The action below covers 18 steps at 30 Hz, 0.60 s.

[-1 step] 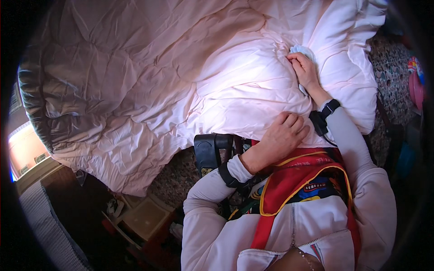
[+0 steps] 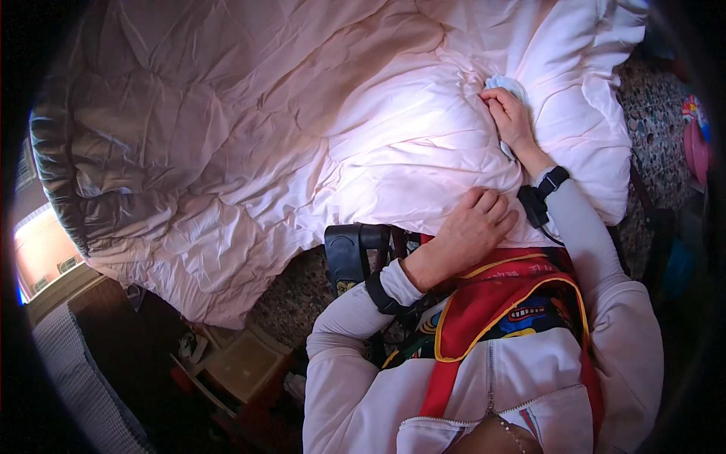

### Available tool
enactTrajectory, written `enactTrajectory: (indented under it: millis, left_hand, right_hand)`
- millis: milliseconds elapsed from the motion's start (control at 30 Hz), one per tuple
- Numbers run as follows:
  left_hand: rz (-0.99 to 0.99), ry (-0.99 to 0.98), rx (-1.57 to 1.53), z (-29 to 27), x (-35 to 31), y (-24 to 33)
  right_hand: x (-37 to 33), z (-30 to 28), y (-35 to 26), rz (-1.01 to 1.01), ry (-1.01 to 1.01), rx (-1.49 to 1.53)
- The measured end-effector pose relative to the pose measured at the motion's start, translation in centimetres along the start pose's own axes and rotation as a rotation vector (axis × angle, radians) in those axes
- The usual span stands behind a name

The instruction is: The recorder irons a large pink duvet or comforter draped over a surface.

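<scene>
A large pale pink quilt (image 2: 393, 151) lies rumpled in front of me and over my lap. My left hand (image 2: 476, 227) rests at its near edge, fingers curled down into the fabric. Farther off, my right hand (image 2: 509, 117) is on the quilt with thumb and fingers drawn together. Whatever is between those fingertips is too small to make out. A light blue piece of cloth (image 2: 508, 85) shows just beyond the right hand and partly under it.
A black padded armrest (image 2: 346, 253) stands left of my left wrist. At lower left is a small tan-seated chair (image 2: 246, 367) on the speckled floor (image 2: 291, 303). A checked cloth (image 2: 79, 378) hangs at far left. A pink object (image 2: 694, 147) sits at far right.
</scene>
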<state>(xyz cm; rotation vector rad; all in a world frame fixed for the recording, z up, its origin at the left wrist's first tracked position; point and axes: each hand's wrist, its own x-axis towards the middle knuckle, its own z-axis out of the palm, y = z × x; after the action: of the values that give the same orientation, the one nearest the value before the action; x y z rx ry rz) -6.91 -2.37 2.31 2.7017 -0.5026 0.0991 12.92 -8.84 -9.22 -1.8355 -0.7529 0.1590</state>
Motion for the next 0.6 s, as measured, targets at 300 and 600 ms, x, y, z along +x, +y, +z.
enactTrajectory:
  millis: [300, 600]
  left_hand:
    - [0.005, -0.009, -0.008, -0.18, -0.07, 0.04]
    - [0.0, -0.007, -0.012, -0.26, -0.2, 0.14]
  right_hand:
    - [0.02, 0.07, 0.38, 0.018, -0.008, 0.003]
    - [-0.09, 0.03, 0.22, 0.033, -0.009, 0.019]
